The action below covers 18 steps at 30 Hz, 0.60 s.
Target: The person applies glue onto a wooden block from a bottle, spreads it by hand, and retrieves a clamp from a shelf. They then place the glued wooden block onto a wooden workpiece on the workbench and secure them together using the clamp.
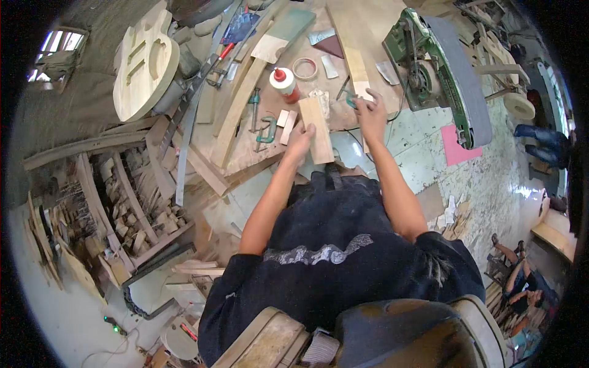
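Observation:
My left hand (pixel 299 142) is closed on the side of a pale wooden block (pixel 316 130), which lies at a slight tilt over the near edge of the workbench (pixel 245 161). To its right, my right hand (pixel 370 115) is raised over the bench, its fingers bent around a small green clamp (pixel 351 100). Two little wood pieces (pixel 287 126) lie just left of my left hand. Beyond the block stands a white glue bottle (pixel 284 84) with a red cap. A green C-clamp (pixel 267 130) rests farther left.
A green belt sander (pixel 438 80) stands at the right. A guitar body (pixel 147 64) is at the upper left, above shelves of wood scraps (pixel 129 214). A tape roll (pixel 305 69) and long boards lie on the bench. Another person (pixel 524 288) sits at the lower right.

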Each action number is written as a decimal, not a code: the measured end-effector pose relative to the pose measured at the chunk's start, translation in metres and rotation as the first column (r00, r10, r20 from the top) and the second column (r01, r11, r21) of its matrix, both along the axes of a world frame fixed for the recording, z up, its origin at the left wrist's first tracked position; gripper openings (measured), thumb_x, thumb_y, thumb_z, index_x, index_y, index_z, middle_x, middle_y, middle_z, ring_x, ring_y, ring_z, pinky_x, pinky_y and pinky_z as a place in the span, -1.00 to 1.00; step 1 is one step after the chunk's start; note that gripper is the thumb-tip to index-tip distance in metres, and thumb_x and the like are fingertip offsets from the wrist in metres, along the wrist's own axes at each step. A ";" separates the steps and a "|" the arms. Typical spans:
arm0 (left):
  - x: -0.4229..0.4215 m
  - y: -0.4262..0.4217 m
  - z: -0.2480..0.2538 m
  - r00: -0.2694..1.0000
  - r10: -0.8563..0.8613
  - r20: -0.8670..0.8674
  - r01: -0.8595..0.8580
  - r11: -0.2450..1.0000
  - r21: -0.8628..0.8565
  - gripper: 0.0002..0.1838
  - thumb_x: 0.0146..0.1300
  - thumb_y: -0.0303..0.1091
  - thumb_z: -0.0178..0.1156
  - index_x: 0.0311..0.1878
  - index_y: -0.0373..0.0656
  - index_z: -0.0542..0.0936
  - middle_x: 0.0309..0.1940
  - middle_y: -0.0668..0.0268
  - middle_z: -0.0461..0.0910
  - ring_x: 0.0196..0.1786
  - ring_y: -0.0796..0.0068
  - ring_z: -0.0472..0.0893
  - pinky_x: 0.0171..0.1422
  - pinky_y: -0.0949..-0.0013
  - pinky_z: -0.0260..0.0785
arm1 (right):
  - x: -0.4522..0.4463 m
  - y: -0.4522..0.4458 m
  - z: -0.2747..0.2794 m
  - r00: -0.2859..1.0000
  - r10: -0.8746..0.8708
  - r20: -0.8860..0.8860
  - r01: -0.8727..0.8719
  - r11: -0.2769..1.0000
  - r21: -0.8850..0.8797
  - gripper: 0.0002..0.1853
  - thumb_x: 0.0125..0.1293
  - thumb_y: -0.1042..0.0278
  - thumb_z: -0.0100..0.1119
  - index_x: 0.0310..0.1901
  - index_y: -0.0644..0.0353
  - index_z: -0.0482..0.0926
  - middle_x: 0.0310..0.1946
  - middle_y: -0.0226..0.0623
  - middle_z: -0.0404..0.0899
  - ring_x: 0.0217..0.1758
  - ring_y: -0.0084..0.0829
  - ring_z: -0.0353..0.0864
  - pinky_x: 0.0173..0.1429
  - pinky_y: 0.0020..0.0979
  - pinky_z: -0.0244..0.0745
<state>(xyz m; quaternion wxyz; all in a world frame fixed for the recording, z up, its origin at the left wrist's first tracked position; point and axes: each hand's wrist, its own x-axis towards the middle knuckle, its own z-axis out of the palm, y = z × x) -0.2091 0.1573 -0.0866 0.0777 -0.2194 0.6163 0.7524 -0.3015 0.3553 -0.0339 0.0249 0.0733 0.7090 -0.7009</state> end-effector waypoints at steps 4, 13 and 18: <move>-0.028 0.024 -0.006 0.984 -0.096 0.148 0.144 0.924 -0.355 -0.59 0.49 -0.29 0.10 0.33 -0.19 0.51 -0.03 0.22 0.69 -0.03 0.41 0.63 0.15 0.28 0.45 | 0.018 0.048 0.029 0.999 -0.050 -0.001 0.049 0.997 -0.065 -0.52 0.41 0.47 0.22 0.30 0.35 0.33 -0.14 -0.07 0.72 -0.09 -0.43 0.72 -0.02 -0.43 0.66; -0.028 0.025 -0.045 0.990 -0.138 -0.015 0.076 0.633 -0.770 -0.50 0.27 -0.27 0.30 0.27 -0.18 0.57 -0.09 -0.09 0.64 0.00 -0.09 0.60 0.15 0.02 0.42 | 0.054 0.091 0.033 0.986 -0.108 0.124 0.124 0.985 -0.123 -0.46 0.44 0.42 0.22 0.35 0.39 0.26 -0.05 -0.06 0.72 0.05 -0.38 0.70 0.10 -0.40 0.66; -0.021 0.024 -0.033 0.997 -0.068 -0.043 -0.006 0.473 -0.881 -0.61 0.28 -0.19 0.31 0.10 -0.19 0.64 -0.15 -0.06 0.56 0.00 -0.08 0.54 0.15 -0.01 0.39 | 0.052 0.087 0.028 0.991 -0.042 0.124 0.066 0.978 -0.197 -0.43 0.41 0.41 0.26 0.35 0.37 0.28 -0.18 -0.20 0.70 -0.07 -0.46 0.69 0.01 -0.45 0.67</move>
